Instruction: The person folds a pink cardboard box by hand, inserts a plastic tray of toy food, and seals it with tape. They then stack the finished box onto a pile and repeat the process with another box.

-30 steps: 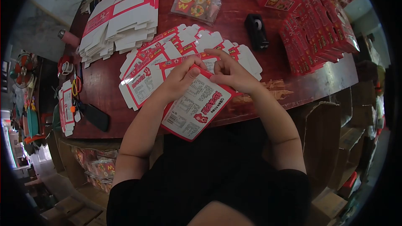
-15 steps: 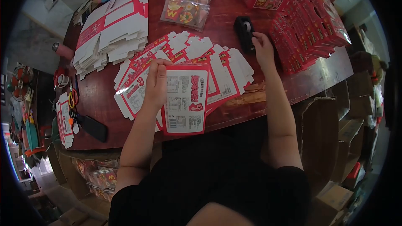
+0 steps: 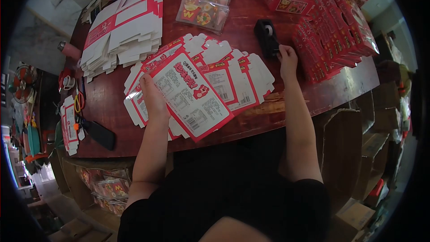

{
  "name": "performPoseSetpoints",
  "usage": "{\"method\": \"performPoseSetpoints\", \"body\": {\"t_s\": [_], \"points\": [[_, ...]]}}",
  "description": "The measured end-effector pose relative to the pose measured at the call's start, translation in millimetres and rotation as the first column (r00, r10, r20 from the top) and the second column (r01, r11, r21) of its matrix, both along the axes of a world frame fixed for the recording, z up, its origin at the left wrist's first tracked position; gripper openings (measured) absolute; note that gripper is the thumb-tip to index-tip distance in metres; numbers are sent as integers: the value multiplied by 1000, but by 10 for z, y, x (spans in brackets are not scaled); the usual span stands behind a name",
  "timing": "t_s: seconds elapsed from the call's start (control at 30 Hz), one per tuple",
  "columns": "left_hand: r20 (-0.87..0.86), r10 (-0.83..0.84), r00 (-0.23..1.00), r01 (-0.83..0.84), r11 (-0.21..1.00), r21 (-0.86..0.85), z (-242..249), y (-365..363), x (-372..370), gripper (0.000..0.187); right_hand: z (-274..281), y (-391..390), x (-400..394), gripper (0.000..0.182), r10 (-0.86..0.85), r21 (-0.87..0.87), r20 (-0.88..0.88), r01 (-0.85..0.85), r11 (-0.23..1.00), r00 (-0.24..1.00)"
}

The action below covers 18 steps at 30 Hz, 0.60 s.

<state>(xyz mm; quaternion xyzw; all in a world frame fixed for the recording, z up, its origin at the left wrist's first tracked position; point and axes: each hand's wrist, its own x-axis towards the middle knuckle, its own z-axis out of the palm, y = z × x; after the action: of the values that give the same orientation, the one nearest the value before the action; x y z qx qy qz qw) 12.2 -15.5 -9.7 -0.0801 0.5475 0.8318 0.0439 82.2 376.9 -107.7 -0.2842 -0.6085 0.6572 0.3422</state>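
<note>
My left hand [image 3: 154, 98] grips a red and white printed carton [image 3: 197, 94] by its left edge, thumb on top. The carton is tilted, with its text and barcode side up, above a fan of flattened cartons [image 3: 251, 78]. At the near end of a black tape dispenser [image 3: 265, 40], my right hand [image 3: 288, 60] has its fingers pinched together on the tape end. The tape strip itself is barely visible. The dispenser stands on the dark red table [image 3: 244, 18], between the fanned cartons and the made-up boxes [image 3: 329, 36].
White and red flat cartons [image 3: 134, 29] are piled at the left. Clear-wrapped food-picture packs [image 3: 204, 9] lie at the back. A black phone [image 3: 99, 134], scissors [image 3: 79, 101] and a pink bottle [image 3: 69, 50] are along the left side. Open cardboard boxes [image 3: 342, 148] stand at lower right.
The carton in my left hand has turned so that it slants, its lower end swinging right. My right hand has closed its fingers and shifted slightly down at the dispenser's end.
</note>
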Motion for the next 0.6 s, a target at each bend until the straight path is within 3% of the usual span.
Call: {"method": "performPoseSetpoints", "body": {"t_s": [0.2,0.3,0.4,0.5,0.57,0.6], "points": [[23,42,999,-41,999,-35,-38,-103,-109,36,-164,-223,61,13,-106,-473,-129,32,881,986],[11,159,987,-160,987,26,-73,-102,-148,35,-328,-168,125,13,-80,-438,-72,41,898,994],[37,256,966,-258,962,83,-16,-88,-154,34,54,-485,269,11,-38,60,27,36,998,999],[66,323,944,-327,943,67,18,-41,-138,33,518,-1151,462,19,333,88,16,-333,939,943],[69,286,956,-289,956,49,25,-33,-129,32,791,-1557,603,40,566,102,79,-571,815,821],[65,295,953,-298,953,48,41,2,-116,32,975,-1754,658,48,609,27,64,-611,791,791]]}}
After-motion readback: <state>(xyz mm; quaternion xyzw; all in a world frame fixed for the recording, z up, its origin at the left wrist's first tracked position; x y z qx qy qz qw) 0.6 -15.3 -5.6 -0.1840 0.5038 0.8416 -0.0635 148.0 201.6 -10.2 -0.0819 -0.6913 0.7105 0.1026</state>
